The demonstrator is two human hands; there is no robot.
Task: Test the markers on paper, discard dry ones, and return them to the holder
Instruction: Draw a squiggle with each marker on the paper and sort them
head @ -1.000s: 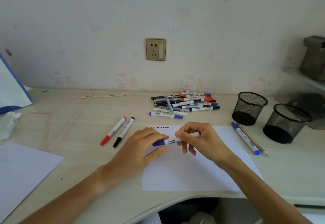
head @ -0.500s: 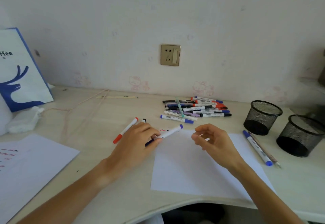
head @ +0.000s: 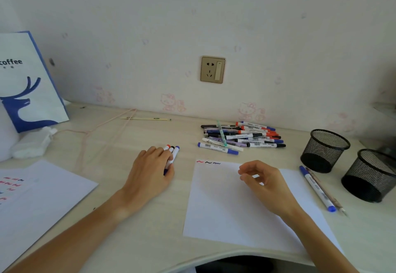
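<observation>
Blue marker [head: 174, 157] now beside two others, left hand [head: 150, 172] atop.

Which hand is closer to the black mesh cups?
The right hand. It hovers over the paper, just left of the cups. The left hand is far off, across the paper, on three markers.

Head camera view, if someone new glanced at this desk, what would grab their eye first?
Probably the pile of markers at the back of the desk, below the wall socket. Next, the left hand laid on three markers left of the paper, which bears three short scribbles at its top edge. Two black mesh holders stand at the right.
</observation>
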